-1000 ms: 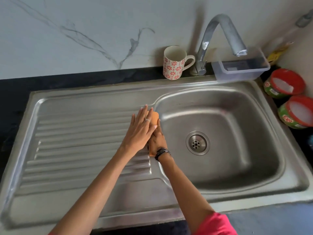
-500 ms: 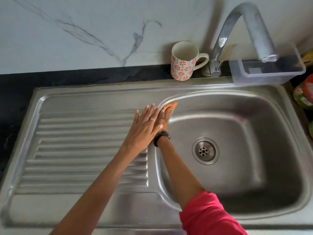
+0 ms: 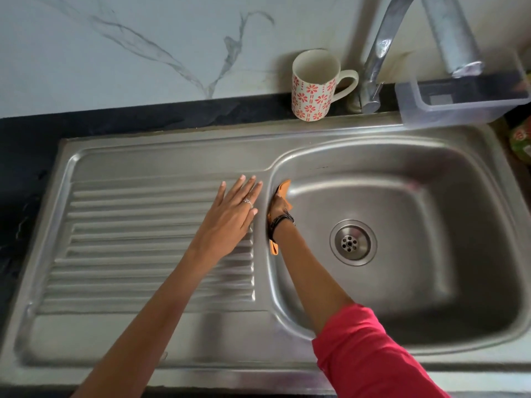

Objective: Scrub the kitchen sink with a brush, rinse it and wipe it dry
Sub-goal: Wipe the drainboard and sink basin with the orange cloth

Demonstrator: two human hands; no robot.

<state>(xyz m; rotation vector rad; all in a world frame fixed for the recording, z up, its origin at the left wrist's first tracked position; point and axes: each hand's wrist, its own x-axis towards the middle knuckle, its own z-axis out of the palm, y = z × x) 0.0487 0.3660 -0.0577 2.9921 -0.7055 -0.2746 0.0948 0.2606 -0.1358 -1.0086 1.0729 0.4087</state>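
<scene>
The steel sink [image 3: 287,145] has a ribbed drainboard on the left and a basin with a round drain [image 3: 352,242] on the right. My left hand [image 3: 230,216] lies flat, fingers straight, on the drainboard just beside the basin's left rim. My right hand [image 3: 277,206] is inside the basin, seen edge-on. It presses an orange cloth [image 3: 285,187] against the basin's left wall. The cloth shows above the fingertips and below the wrist, which carries a dark band. No brush is in view.
A patterned mug [image 3: 314,87] stands on the back ledge next to the tap [image 3: 382,53]. A clear plastic tub [image 3: 459,101] sits on the back right corner of the sink. A green and red container [image 3: 521,139] shows at the right edge. Black counter surrounds the sink.
My right hand has slid the cloth from the rim down onto the basin's left wall. My left hand has come off the right hand and now lies on the drainboard beside it.
</scene>
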